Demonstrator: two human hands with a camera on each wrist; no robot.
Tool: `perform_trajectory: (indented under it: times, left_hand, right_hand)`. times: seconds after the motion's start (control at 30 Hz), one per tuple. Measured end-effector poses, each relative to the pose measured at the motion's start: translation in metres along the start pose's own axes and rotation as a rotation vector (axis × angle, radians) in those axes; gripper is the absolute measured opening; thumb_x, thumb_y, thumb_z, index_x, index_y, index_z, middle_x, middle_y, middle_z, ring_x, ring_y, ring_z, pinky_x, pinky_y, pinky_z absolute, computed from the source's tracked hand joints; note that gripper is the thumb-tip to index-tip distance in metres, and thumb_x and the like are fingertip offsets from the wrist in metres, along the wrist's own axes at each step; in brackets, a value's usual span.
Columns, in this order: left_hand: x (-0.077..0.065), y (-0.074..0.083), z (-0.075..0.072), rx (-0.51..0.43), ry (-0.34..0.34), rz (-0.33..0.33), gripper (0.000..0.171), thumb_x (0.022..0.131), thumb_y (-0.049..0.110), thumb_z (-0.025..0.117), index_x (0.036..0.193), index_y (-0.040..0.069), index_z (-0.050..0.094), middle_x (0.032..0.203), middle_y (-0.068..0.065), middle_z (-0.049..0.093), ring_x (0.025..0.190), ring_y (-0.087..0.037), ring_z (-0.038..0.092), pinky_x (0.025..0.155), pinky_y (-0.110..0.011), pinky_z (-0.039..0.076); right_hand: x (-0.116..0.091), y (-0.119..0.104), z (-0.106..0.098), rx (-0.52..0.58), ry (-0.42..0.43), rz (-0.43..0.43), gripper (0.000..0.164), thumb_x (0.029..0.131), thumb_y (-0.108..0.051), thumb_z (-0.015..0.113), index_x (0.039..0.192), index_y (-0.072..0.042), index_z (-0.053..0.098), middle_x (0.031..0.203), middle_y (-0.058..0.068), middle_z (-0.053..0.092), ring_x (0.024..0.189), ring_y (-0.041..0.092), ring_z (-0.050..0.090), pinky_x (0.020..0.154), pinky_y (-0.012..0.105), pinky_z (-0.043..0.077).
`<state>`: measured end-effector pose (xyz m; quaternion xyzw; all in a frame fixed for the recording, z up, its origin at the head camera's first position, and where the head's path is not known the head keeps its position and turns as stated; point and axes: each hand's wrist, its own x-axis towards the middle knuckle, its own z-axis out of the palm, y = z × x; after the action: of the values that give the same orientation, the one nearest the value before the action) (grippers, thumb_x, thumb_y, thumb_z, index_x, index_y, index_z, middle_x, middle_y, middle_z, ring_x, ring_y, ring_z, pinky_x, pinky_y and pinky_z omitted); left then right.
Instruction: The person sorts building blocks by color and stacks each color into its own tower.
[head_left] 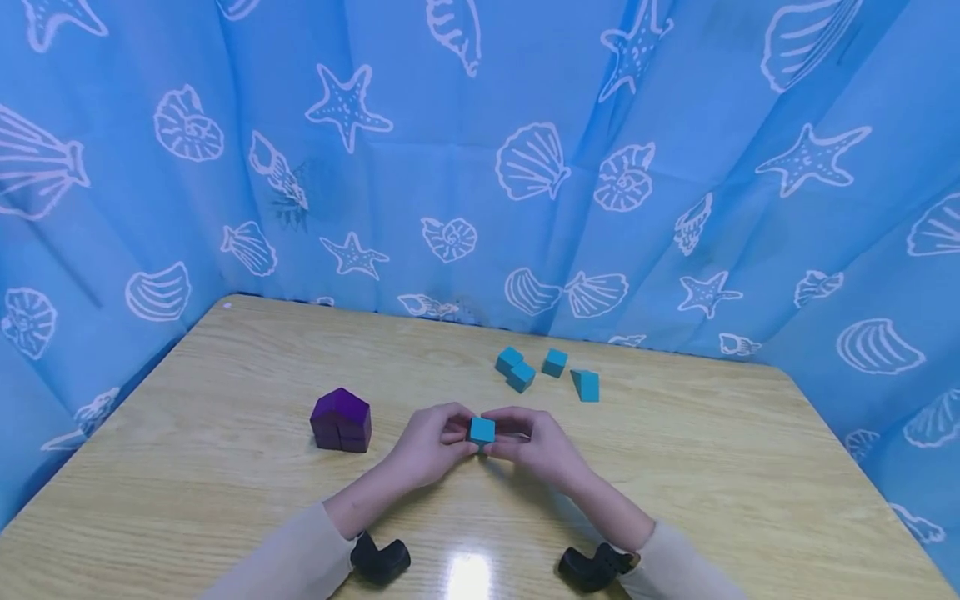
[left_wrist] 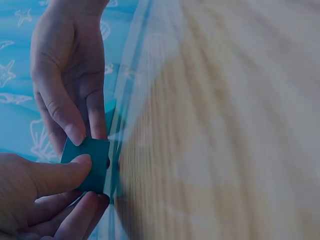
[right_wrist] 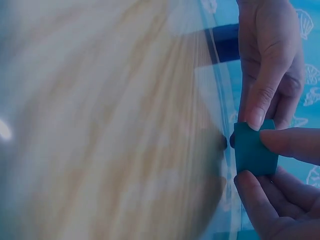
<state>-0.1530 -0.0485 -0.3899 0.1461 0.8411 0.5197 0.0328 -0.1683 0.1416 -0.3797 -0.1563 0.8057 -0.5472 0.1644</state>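
Observation:
A small teal block [head_left: 482, 430] is between my two hands at the middle of the table. From the left, my left hand [head_left: 435, 446] pinches it between thumb and fingers. My right hand [head_left: 546, 450] pinches the same block from the opposite side. In the left wrist view, both thumbs press on one flat face of the teal block [left_wrist: 86, 162], close beside the tabletop. The right wrist view shows the block [right_wrist: 256, 152] with fingertips of both hands at its edges. Parts of its other sides are hidden by fingers.
To the left stands a house-shaped group of purple blocks [head_left: 341, 421]. Beyond my hands lie several teal pieces: two blocks touching [head_left: 521, 377], a separate block [head_left: 555, 362] and a wedge [head_left: 587, 386]. A blue shell-patterned curtain [head_left: 480, 167] surrounds the wooden table [head_left: 750, 467].

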Motion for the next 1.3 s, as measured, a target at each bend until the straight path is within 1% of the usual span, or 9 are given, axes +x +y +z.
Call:
perform_trajectory:
  times: [0.17,0.33,0.57,0.77,0.9,1.07,1.17,1.23,1.3]
  left_hand:
    - [-0.008,-0.001,-0.006,0.002,0.003,0.000,0.026,0.085,0.000,0.070,0.110,-0.003,0.062,0.104,-0.015,0.065,0.101,-0.028,0.065,0.087,-0.026,0.057]
    - [-0.014,-0.002,-0.010,0.009,0.012,-0.022,0.027,0.084,0.000,0.070,0.111,-0.002,0.062,0.104,-0.013,0.065,0.102,-0.027,0.065,0.087,-0.025,0.057]
    - [-0.016,-0.004,-0.014,0.006,0.022,-0.039,0.035,0.082,-0.004,0.071,0.116,-0.003,0.061,0.105,-0.013,0.064,0.101,-0.027,0.065,0.086,-0.027,0.057]
    - [-0.016,-0.008,-0.013,-0.003,0.019,-0.030,0.033,0.083,-0.005,0.070,0.114,-0.004,0.062,0.107,-0.015,0.062,0.104,-0.030,0.065,0.086,-0.026,0.057]
    - [-0.018,-0.012,-0.013,0.003,0.021,-0.010,0.031,0.082,-0.005,0.070,0.113,-0.004,0.062,0.108,-0.016,0.062,0.104,-0.030,0.064,0.086,-0.025,0.057]
    - [-0.018,-0.013,-0.014,0.011,0.006,0.007,0.029,0.083,-0.005,0.069,0.111,-0.004,0.062,0.107,-0.014,0.062,0.103,-0.029,0.064,0.086,-0.025,0.057]
    - [-0.017,-0.012,-0.013,-0.001,-0.002,0.006,0.029,0.083,-0.005,0.070,0.111,-0.005,0.061,0.106,-0.015,0.062,0.102,-0.030,0.064,0.085,-0.025,0.057]
    - [-0.016,-0.012,-0.013,-0.007,0.001,0.001,0.030,0.082,-0.005,0.070,0.111,-0.005,0.061,0.105,-0.015,0.062,0.101,-0.030,0.065,0.085,-0.025,0.058]
    - [-0.014,-0.013,-0.013,-0.007,0.003,0.001,0.030,0.082,-0.005,0.070,0.111,-0.006,0.061,0.104,-0.015,0.062,0.100,-0.030,0.065,0.084,-0.024,0.058]
  right_hand:
    - [0.001,-0.004,0.008,0.022,-0.018,0.005,0.041,0.085,-0.007,0.071,0.124,0.001,0.060,0.123,0.021,0.062,0.112,0.032,0.063,0.090,0.032,0.057]
    - [0.002,-0.005,0.014,0.037,-0.041,-0.004,0.040,0.085,-0.005,0.070,0.123,0.002,0.060,0.123,0.022,0.062,0.112,0.032,0.062,0.091,0.031,0.056]
    - [0.003,-0.007,0.021,0.032,-0.043,-0.020,0.038,0.086,-0.003,0.069,0.122,0.003,0.061,0.122,0.022,0.062,0.111,0.033,0.063,0.091,0.032,0.056]
    - [0.006,-0.004,0.023,0.027,-0.033,-0.018,0.037,0.085,-0.002,0.069,0.121,0.003,0.061,0.121,0.022,0.062,0.110,0.033,0.064,0.090,0.033,0.057]
    - [0.004,-0.005,0.023,0.028,-0.050,-0.016,0.039,0.085,-0.004,0.070,0.122,0.002,0.061,0.122,0.021,0.062,0.110,0.031,0.064,0.091,0.033,0.056]
    - [0.002,-0.005,0.019,-0.021,-0.076,-0.028,0.045,0.086,-0.013,0.072,0.126,0.001,0.059,0.126,0.019,0.061,0.113,0.030,0.062,0.093,0.033,0.055]
    - [0.001,-0.004,0.013,-0.036,-0.032,-0.031,0.047,0.086,-0.016,0.072,0.128,0.001,0.058,0.127,0.019,0.060,0.114,0.033,0.061,0.095,0.035,0.054]
    - [0.001,-0.004,0.009,-0.042,0.037,-0.030,0.045,0.087,-0.016,0.071,0.127,0.001,0.058,0.126,0.020,0.061,0.114,0.033,0.060,0.096,0.037,0.053]
    - [0.002,-0.003,0.004,-0.038,0.137,-0.016,0.041,0.087,-0.014,0.071,0.123,0.002,0.061,0.122,0.020,0.063,0.111,0.032,0.062,0.093,0.037,0.055]
